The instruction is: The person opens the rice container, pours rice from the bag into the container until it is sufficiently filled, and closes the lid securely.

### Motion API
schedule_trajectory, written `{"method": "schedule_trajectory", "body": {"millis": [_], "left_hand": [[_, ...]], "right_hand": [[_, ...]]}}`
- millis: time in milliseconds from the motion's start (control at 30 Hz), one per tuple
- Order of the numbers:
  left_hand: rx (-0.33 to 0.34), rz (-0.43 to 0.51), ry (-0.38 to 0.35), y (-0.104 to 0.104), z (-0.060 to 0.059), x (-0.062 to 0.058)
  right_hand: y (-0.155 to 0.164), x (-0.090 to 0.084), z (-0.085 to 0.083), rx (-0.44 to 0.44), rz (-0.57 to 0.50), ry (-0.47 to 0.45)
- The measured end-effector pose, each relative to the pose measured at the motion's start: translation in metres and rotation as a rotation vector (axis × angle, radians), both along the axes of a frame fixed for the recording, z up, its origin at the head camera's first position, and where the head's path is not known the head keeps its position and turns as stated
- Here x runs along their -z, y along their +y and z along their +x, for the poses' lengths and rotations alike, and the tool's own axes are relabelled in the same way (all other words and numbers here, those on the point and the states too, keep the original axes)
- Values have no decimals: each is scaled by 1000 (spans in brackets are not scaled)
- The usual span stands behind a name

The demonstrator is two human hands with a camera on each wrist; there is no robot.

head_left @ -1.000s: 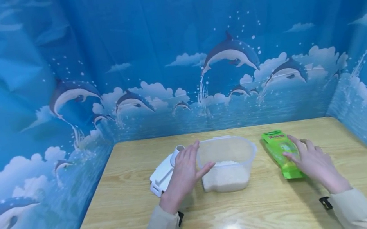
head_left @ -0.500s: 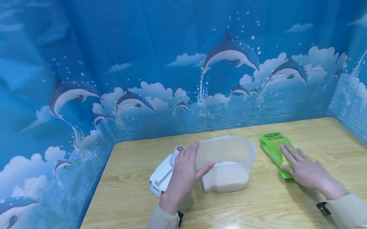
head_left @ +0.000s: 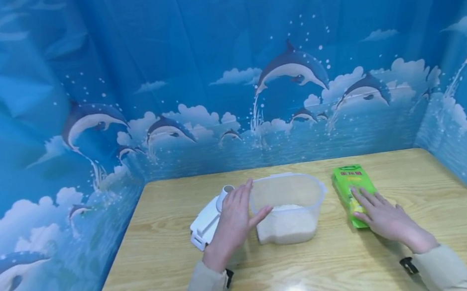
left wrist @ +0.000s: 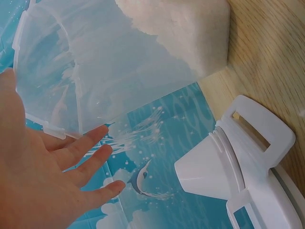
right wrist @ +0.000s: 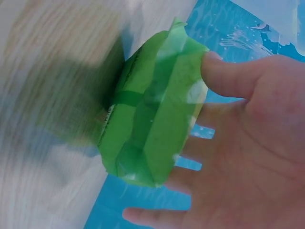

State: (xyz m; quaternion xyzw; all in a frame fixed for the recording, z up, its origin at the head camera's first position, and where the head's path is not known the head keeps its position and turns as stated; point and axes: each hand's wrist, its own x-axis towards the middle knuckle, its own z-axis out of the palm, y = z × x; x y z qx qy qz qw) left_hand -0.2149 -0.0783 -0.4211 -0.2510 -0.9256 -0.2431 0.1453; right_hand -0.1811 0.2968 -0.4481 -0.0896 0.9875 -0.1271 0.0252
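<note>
A translucent plastic container (head_left: 291, 227), partly filled with a pale grainy or powdery substance, stands upright mid-table. My left hand (head_left: 236, 218) is at its left rim, fingers extended and thumb reaching across the near side. In the left wrist view those fingers lie close to the container's rim (left wrist: 76, 90); whether they touch it is hard to tell. On the right lies a green packet (head_left: 352, 180) with red lettering. My right hand (head_left: 387, 218) rests on its front part with fingers spread and fairly straight. In the right wrist view the thumb touches the packet's edge (right wrist: 162, 119).
Left of the container lies a white plastic lid-like piece (head_left: 205, 222) with a round spout, close beside the left hand. In the left wrist view its spout (left wrist: 207, 167) and handle-like slots show. A dolphin-print curtain (head_left: 270, 84) borders the wooden table (head_left: 326, 277).
My right hand has come down and left onto the packet, its fingers now flat across it. The packet has turned and shifted slightly. My left hand has stayed in place.
</note>
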Motion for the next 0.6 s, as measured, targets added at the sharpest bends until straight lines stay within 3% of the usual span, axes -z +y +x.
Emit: {"method": "schedule_trajectory", "body": {"millis": [167,367,600], "left_hand": [[-1,-8,1,0,0,0],[2,-17,4,-1,-1,0],[16,-7,24,-1,-1,0]], "right_hand": [[-5,-9,1,3,4,94],[-24,-30,1,-9,-31,284],[-59,-51,-4,-163,-95,480]]}}
